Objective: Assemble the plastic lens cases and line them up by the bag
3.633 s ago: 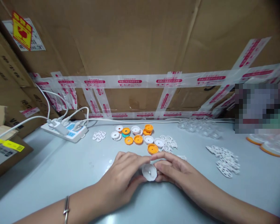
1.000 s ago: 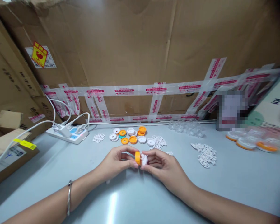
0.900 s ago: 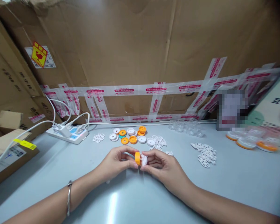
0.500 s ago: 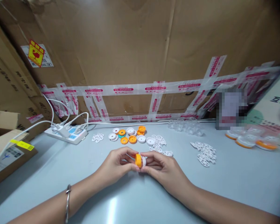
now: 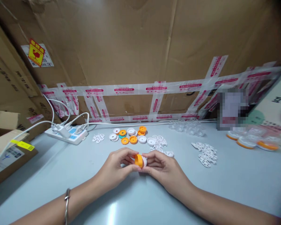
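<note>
Between my hands, just above the table, an orange plastic ring-shaped cap (image 5: pixel 138 161) and a white round part (image 5: pixel 144 161) are held face to face. My left hand (image 5: pixel 123 162) pinches the orange cap between thumb and fingers. The white part is gripped by my right hand (image 5: pixel 159 164), its fingertips close against the left ones. Whether the two parts are joined or only touching I cannot tell. Beyond my hands lie several round caps in orange (image 5: pixel 133 140) and white (image 5: pixel 142 139), some stacked. White perforated pieces (image 5: pixel 159 144) spread beside them.
A power strip (image 5: pixel 66 134) with plugs and white cables sits at the left back, near an opened carton (image 5: pixel 11 156). Small white pieces (image 5: pixel 98 138), clear plastic cups (image 5: pixel 187 127), more perforated pieces (image 5: pixel 205 153) and orange-white domed pieces (image 5: pixel 248 141) lie around. A large cardboard box (image 5: pixel 126 43) stands behind.
The orange cap has turned slightly, showing more of its open ring, and shifted a little left. Both hands stay in nearly the same place.
</note>
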`<action>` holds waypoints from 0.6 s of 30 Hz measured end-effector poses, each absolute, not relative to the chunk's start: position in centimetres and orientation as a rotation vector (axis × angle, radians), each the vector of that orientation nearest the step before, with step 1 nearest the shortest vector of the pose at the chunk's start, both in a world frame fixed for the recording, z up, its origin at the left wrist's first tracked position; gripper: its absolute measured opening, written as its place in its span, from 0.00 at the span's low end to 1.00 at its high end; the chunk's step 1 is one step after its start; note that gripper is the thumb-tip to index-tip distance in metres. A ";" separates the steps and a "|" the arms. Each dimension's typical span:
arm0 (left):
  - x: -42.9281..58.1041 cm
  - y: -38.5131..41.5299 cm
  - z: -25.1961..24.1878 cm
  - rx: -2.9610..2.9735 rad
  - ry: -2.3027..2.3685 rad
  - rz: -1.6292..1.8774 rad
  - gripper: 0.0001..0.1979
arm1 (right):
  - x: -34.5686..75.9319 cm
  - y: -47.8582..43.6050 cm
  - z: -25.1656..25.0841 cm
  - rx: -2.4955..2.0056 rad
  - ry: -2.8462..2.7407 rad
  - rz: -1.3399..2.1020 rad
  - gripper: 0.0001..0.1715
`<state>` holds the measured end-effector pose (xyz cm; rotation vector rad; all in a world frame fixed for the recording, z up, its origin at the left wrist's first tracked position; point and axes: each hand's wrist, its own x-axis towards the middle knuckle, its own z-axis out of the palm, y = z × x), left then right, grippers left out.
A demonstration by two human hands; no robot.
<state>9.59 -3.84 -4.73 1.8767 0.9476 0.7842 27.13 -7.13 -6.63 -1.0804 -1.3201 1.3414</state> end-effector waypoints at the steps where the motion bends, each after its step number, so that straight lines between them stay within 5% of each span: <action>1: 9.5 -3.8 -4.5 1.901 0.941 0.778 0.13 | 27.1 -7.0 -6.5 -1.098 -1.292 1.353 0.13; 13: 7.7 -3.0 -2.5 2.583 1.055 0.217 0.11 | 27.7 -5.9 -6.3 -1.147 -1.114 1.413 0.24; 18: 7.9 -3.2 -2.7 2.592 0.974 0.515 0.13 | 27.7 -6.0 -5.8 -1.100 -1.147 1.451 0.23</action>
